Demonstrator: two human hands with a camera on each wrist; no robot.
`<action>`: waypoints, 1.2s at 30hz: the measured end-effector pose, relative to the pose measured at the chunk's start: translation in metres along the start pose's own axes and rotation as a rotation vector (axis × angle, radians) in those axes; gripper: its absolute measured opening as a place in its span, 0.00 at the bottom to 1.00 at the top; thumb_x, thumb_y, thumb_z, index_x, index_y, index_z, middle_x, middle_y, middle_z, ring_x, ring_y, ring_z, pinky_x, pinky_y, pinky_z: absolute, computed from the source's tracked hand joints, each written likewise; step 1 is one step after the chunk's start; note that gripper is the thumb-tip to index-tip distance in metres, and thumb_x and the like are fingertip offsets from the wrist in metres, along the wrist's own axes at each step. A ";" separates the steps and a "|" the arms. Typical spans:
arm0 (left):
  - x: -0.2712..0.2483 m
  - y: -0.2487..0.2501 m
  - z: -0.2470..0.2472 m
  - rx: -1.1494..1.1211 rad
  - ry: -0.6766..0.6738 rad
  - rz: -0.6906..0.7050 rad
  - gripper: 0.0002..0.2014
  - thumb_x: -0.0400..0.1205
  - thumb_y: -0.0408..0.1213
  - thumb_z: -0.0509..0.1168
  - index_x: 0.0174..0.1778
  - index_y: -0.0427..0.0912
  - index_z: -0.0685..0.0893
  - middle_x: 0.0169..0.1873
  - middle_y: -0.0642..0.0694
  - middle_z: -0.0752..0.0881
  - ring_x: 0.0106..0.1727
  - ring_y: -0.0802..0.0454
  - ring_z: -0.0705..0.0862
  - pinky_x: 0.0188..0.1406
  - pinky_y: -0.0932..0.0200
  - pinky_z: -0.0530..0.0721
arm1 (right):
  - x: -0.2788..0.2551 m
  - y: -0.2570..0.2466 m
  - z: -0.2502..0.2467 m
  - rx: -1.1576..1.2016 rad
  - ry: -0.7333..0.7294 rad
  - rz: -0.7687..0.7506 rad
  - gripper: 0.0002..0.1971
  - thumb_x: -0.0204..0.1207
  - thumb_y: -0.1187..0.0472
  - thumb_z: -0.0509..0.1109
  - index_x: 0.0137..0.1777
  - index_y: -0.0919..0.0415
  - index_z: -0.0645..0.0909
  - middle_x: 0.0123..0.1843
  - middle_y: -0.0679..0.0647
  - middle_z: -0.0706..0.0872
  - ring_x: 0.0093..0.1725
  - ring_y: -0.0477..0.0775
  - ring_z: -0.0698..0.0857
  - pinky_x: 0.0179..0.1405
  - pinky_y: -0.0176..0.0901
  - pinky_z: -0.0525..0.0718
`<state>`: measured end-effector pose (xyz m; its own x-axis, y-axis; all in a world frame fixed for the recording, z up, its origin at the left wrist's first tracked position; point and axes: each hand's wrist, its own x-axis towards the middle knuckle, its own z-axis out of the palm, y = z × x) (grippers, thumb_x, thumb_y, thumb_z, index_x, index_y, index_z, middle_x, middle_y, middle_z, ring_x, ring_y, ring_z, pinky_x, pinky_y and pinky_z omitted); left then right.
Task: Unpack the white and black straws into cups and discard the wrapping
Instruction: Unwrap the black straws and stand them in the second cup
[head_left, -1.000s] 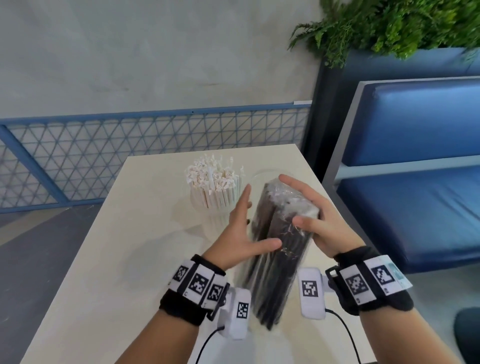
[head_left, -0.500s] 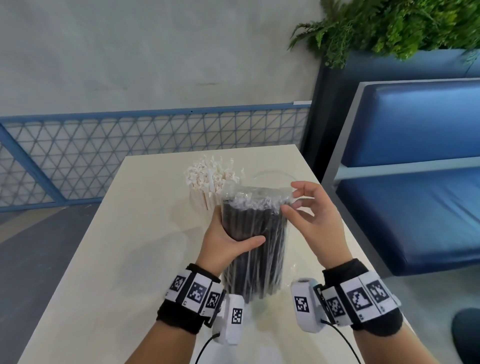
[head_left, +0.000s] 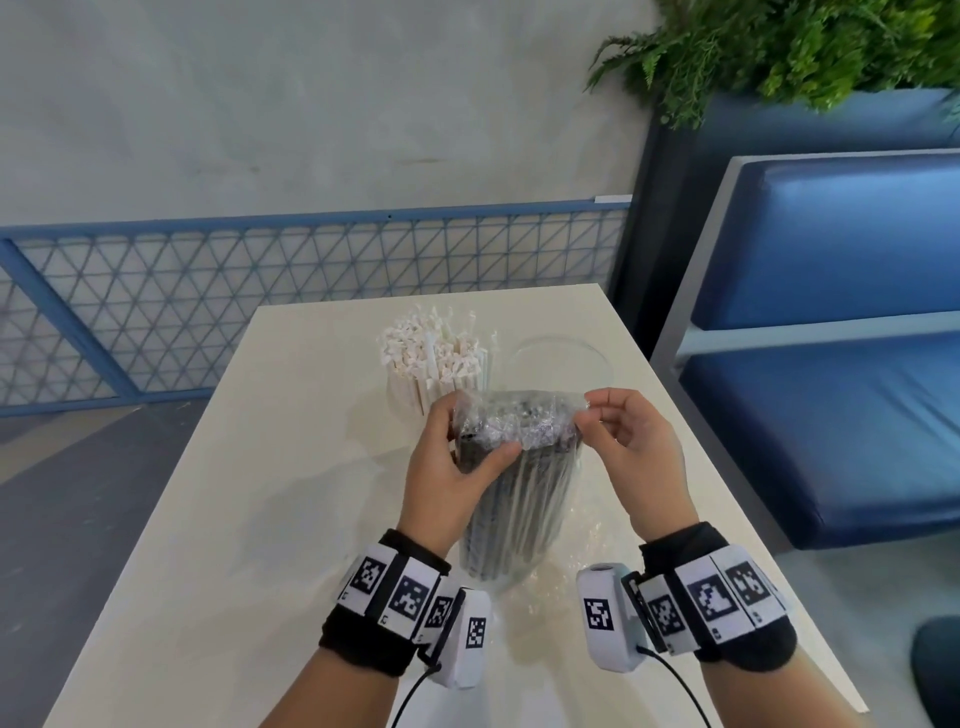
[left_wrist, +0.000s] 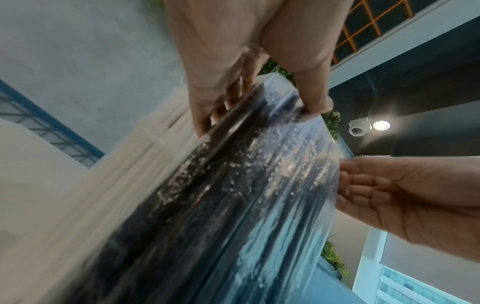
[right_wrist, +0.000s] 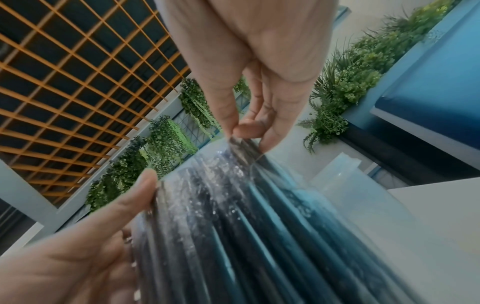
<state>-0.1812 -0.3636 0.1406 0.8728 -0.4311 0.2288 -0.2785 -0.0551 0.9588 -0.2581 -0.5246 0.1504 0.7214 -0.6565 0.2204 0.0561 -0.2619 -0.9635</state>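
Observation:
A pack of black straws (head_left: 519, 493) in clear plastic wrapping stands upright on the table (head_left: 249, 493), its crinkled top (head_left: 514, 421) facing me. My left hand (head_left: 457, 462) grips the pack near its top, thumb across the front. My right hand (head_left: 618, 441) pinches the wrapping's top right corner between thumb and fingers; the right wrist view shows that pinch (right_wrist: 233, 133) on the film. Behind the pack, a clear cup (head_left: 436, 384) holds unwrapped white straws. An empty clear cup (head_left: 558, 358) stands to its right. The left wrist view shows the pack (left_wrist: 233, 195) blurred.
Loose clear wrapping (head_left: 566, 577) lies on the table by the pack's base. A blue bench seat (head_left: 831, 415) stands close to the table's right edge. A blue mesh railing (head_left: 260, 291) and a grey wall run behind the table. Plants (head_left: 779, 47) top a planter at back right.
The pack went from tilted to upright on the table. My left hand slid up to its top, and my right hand moved from the pack's side to pinch the wrapping's top corner.

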 end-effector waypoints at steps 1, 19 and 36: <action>0.000 0.001 0.000 -0.019 0.039 0.019 0.24 0.70 0.49 0.72 0.58 0.62 0.70 0.55 0.67 0.79 0.57 0.72 0.79 0.54 0.73 0.79 | 0.000 0.000 0.000 -0.002 -0.007 0.009 0.07 0.73 0.64 0.72 0.46 0.51 0.80 0.41 0.55 0.86 0.42 0.54 0.84 0.49 0.43 0.83; 0.017 -0.002 -0.012 -0.074 0.225 0.050 0.09 0.74 0.32 0.73 0.39 0.49 0.78 0.36 0.52 0.83 0.41 0.53 0.82 0.47 0.61 0.81 | 0.004 0.000 0.005 0.297 -0.087 0.188 0.04 0.79 0.69 0.64 0.44 0.61 0.79 0.34 0.53 0.79 0.29 0.42 0.77 0.38 0.30 0.82; 0.024 0.006 -0.019 -0.028 0.083 0.027 0.11 0.82 0.29 0.62 0.35 0.48 0.77 0.26 0.56 0.78 0.31 0.55 0.75 0.40 0.51 0.76 | 0.001 0.003 0.001 0.241 -0.106 0.132 0.05 0.79 0.70 0.63 0.43 0.61 0.77 0.35 0.52 0.79 0.31 0.45 0.77 0.42 0.39 0.80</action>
<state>-0.1543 -0.3575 0.1546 0.8959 -0.3554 0.2667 -0.2921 -0.0186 0.9562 -0.2566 -0.5259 0.1480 0.8006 -0.5929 0.0860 0.1103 0.0048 -0.9939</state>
